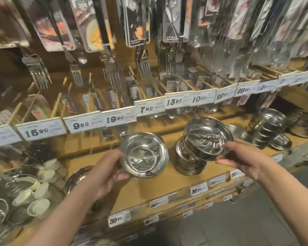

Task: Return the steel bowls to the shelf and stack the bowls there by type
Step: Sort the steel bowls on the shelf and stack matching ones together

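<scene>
Above the shelf [167,185], left hand [103,176] grips a steel bowl [144,157]; right hand [242,157] tilts its gripped bowl [207,137] over the matching stack [188,162], apparently for nesting.

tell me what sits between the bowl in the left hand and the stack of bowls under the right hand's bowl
Nothing: the head view shows only bare wooden shelf between the left hand's bowl and the stack of bowls.
</scene>
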Motion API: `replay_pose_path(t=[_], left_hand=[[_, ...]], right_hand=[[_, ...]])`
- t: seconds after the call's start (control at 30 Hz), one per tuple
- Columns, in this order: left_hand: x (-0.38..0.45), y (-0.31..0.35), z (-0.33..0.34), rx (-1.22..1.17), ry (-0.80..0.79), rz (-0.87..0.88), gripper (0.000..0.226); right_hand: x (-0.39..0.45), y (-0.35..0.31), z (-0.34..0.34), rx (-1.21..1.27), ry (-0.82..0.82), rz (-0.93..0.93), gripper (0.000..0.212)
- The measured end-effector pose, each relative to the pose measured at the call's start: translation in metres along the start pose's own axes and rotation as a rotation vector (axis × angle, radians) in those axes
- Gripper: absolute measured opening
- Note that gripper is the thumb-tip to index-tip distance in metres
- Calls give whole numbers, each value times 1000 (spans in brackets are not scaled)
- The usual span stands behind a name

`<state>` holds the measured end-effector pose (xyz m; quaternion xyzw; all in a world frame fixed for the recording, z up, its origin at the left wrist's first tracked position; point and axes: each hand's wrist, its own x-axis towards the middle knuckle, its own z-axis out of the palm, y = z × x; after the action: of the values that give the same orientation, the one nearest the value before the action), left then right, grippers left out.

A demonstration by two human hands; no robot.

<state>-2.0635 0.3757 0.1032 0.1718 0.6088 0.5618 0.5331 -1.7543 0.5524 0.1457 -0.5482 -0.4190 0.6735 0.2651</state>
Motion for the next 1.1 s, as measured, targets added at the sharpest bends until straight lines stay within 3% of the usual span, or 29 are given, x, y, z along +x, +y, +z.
replay_pose_path(t=[0.23, 0.47, 0.57, 0.7, 0.83, 1.1], left_hand=[[0, -22, 114, 26, 0, -25, 21], [48, -33, 194, 159, 169, -25, 13], [81, -37, 207, 232, 343, -34, 15], [113, -41, 213, 381, 452, -37, 25], [125, -45, 219, 657, 495, -64, 26], [138, -56, 211, 686, 522, -72, 22]], right_hand=[[40, -16, -77, -14, 35, -8, 12], [69, -10, -147, -28, 67, 41, 9], [77, -6, -158, -20, 41, 86, 5], [85, -5, -163, -3, -2, 116, 9], [88, -7, -169, 14, -54, 127, 17], [94, -12, -170, 29, -109, 133, 14]])
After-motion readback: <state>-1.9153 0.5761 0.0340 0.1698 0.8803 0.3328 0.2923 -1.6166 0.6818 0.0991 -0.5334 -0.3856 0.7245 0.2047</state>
